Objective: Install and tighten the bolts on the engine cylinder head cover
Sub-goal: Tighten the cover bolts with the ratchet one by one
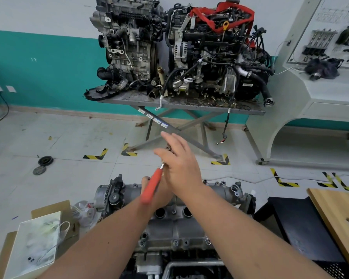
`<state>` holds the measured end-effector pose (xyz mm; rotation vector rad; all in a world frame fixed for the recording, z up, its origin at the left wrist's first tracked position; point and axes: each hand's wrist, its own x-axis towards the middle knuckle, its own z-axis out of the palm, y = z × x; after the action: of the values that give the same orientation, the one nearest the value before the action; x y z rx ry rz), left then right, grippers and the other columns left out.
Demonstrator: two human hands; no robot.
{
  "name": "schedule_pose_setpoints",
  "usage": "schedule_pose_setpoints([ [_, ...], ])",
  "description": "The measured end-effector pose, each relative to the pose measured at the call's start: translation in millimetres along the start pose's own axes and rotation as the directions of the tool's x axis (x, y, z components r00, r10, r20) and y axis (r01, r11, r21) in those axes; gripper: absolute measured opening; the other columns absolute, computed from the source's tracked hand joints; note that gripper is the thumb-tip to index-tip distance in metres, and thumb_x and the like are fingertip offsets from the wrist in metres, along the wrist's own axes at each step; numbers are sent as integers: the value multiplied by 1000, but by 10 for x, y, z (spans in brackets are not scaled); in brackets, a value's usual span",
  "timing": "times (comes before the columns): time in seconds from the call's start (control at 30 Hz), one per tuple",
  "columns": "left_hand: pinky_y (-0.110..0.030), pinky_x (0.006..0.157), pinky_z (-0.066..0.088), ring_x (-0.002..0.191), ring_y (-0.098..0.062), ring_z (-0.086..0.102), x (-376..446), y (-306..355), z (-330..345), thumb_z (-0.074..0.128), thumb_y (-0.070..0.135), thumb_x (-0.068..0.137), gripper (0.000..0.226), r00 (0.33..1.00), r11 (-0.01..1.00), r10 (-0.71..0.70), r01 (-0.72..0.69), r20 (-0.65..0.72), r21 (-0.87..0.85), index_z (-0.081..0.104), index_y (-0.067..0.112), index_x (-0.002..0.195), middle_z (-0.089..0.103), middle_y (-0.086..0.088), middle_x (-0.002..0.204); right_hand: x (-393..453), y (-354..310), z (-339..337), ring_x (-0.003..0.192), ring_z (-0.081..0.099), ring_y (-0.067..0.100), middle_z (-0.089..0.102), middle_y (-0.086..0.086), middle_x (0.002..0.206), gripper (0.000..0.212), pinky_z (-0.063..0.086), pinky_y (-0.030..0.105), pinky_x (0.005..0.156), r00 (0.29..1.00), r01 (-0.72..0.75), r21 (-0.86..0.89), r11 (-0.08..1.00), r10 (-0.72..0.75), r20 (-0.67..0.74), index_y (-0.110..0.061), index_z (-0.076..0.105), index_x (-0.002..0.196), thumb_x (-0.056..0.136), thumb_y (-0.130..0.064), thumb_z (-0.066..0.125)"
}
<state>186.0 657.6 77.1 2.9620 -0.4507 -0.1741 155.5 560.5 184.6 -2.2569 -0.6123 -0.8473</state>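
Observation:
The grey cylinder head cover point(165, 232) lies low in the middle of the head view, with bolts point(175, 242) showing along its near edge. Above it my left hand point(147, 183) grips a red-handled tool point(152, 185) that slants up to the right. My right hand point(179, 164) lies over the tool's metal shaft point(162, 165) with straight, spread fingers. A small metal part point(168, 148) shows between the thumb and the forefinger. The right hand hides most of my left hand and the tool's far end.
A cardboard box holding a white plastic bag point(38, 240) sits at the lower left. On the right stand a black stand point(302, 224) and a wooden board point(338, 210). Two engines rest on a metal scissor table point(181, 104) at the back. Round parts point(45, 160) lie on the floor.

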Motion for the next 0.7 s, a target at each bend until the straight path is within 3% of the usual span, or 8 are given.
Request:
schedule_pose_setpoints([
  [0.03, -11, 95, 32, 128, -24, 49, -43, 29, -3, 51, 15, 100, 33, 997, 992, 71, -72, 21, 102, 54, 14, 133, 53, -4, 141, 24, 6, -11, 124, 56, 41, 64, 15, 130, 35, 47, 50, 95, 991, 117, -177, 977, -104, 82, -9, 75, 102, 74, 4, 58],
  [0.1, -31, 85, 30, 111, -21, 50, -69, 100, -52, 42, 17, 99, 19, 999, 977, 32, -39, 39, 212, 58, 26, 106, 60, 3, 129, 132, -60, -79, 122, 53, 40, 61, 15, 126, 34, 40, 55, 104, 956, 126, -329, 936, -26, 291, -11, 67, 119, 87, -11, 55],
  [0.2, -39, 83, 29, 110, -21, 49, -74, 125, -108, 38, 20, 98, 28, 995, 986, -95, 89, 37, 138, 59, 29, 114, 60, 6, 126, 266, -126, -182, 114, 49, 32, 52, 9, 126, 54, 32, 53, 109, 887, 155, -478, 864, 91, 453, -24, 39, 149, 101, -49, 39],
  [0.27, -39, 80, 29, 102, -20, 52, -53, 110, -106, 34, 23, 99, 25, 995, 989, -94, 91, 28, 114, 58, 29, 101, 63, 5, 117, 338, -126, -237, 111, 49, 31, 51, 7, 124, 53, 34, 51, 106, 866, 157, -483, 862, 116, 487, -29, 31, 152, 104, -51, 31],
  [0.4, -38, 75, 26, 91, -19, 52, -35, 75, -100, 26, 32, 102, 26, 992, 992, -128, 128, 20, -4, 42, 29, 81, 65, 5, 105, 465, -106, -276, 99, 49, 30, 53, 5, 111, 35, 39, 43, 84, 855, 94, -438, 894, 153, 496, -28, 41, 141, 107, -31, 34],
  [0.47, -37, 76, 26, 96, -18, 56, -27, 63, -84, 27, 33, 102, 26, 991, 991, -135, 136, 23, -21, 42, 29, 81, 66, 7, 104, 495, -100, -258, 90, 49, 28, 49, 1, 98, 26, 32, 37, 70, 849, 56, -412, 910, 174, 498, -25, 49, 128, 106, -26, 36],
  [0.57, -37, 75, 26, 86, -17, 51, -22, 62, -67, 27, 35, 101, 25, 990, 989, -139, 139, 6, -43, 42, 30, 82, 65, 8, 100, 526, -106, -224, 80, 52, 27, 42, -3, 83, 13, 22, 33, 54, 830, -17, -396, 918, 234, 507, -22, 51, 108, 105, -23, 38],
  [0.7, -37, 77, 25, 99, -17, 58, -9, 48, -33, 27, 39, 102, 23, 990, 989, -142, 142, 11, -52, 43, 32, 88, 65, 9, 106, 574, -96, -237, 74, 55, 28, 56, 2, 80, 24, 30, 32, 50, 810, -214, -336, 917, 359, 463, -20, 50, 89, 105, -30, 35],
])
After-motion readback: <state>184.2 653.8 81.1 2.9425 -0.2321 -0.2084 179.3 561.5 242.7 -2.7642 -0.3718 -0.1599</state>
